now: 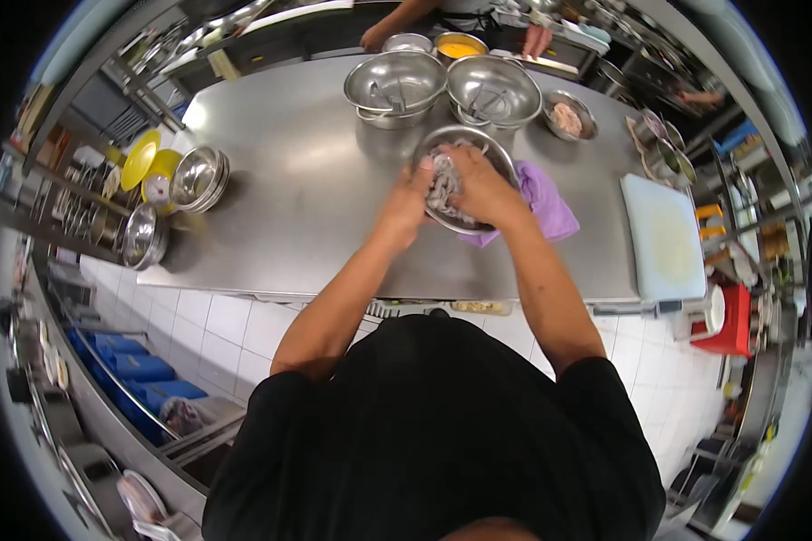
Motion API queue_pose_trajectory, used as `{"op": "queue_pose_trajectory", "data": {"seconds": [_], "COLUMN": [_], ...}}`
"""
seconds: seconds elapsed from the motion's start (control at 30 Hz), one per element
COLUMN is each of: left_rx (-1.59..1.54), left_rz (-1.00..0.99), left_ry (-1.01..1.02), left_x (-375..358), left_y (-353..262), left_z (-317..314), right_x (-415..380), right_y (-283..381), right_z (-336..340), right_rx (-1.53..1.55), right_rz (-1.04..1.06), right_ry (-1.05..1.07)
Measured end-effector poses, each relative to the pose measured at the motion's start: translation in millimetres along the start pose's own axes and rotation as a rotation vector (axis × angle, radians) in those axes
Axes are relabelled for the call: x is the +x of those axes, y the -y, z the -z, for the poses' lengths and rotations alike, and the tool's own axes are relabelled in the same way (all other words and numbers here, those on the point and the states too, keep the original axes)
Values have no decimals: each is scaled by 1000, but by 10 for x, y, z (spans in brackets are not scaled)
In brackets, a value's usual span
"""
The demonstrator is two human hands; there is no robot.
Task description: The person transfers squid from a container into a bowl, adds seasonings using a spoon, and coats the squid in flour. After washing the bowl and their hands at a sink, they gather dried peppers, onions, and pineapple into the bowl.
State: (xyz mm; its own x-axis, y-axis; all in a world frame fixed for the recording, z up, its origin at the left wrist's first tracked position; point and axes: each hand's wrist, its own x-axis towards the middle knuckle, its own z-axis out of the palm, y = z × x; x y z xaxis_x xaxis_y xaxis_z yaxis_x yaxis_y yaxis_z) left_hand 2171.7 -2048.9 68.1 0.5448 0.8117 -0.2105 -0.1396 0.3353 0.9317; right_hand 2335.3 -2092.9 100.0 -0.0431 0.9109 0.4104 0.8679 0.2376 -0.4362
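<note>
A steel mixing bowl [505, 160] sits on the metal table in front of me, filled with slippery-looking pale grey strips of raw food [442, 185]. My left hand [408, 203] is at the bowl's left side, fingers closed over the rim. From the right, my right hand [483, 185] reaches into the bowl, its fingers curled down into the strips and partly hidden by them. A purple cloth [546, 206] lies bunched under and beside the bowl's right side.
Two large steel bowls with utensils, a left one [383, 77] and a right one [514, 81], stand behind. A bowl of pinkish meat [566, 119] is to their right. A white cutting board [663, 239] lies at right, stacked bowls [196, 178] at left. Another person's hand [539, 41] shows across the table.
</note>
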Motion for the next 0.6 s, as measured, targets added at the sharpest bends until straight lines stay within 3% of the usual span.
{"op": "queue_pose_trajectory", "data": {"seconds": [0.07,0.1,0.2,0.23,0.33,0.37,0.47,0.6], "left_rx": [-23,-60,-95,-91,-108,-105,-125,-188], "left_rz": [-5,13,24,29,-50,-35,-15,28], "left_ry": [-26,-55,-145,-175,-223,-226,-243,-248], "left_x": [37,-19,25,36,175,174,133,72], "left_y": [-38,-83,-138,-118,-39,9,4,-54], "left_z": [-165,-252,-383,-387,-374,-418,-577,-656], "right_x": [187,295,373,226,41,101,381,476], "right_y": [-74,-181,-445,-458,-441,-450,-445,-433], "right_z": [-31,36,265,283,168,89,276,401], "right_rx": [58,-113,-158,-132,-3,47,-78,-15], "right_rz": [-94,-36,2,154,133,-5,-41,344], "right_ry": [214,373,419,310,321,354,530,389]}}
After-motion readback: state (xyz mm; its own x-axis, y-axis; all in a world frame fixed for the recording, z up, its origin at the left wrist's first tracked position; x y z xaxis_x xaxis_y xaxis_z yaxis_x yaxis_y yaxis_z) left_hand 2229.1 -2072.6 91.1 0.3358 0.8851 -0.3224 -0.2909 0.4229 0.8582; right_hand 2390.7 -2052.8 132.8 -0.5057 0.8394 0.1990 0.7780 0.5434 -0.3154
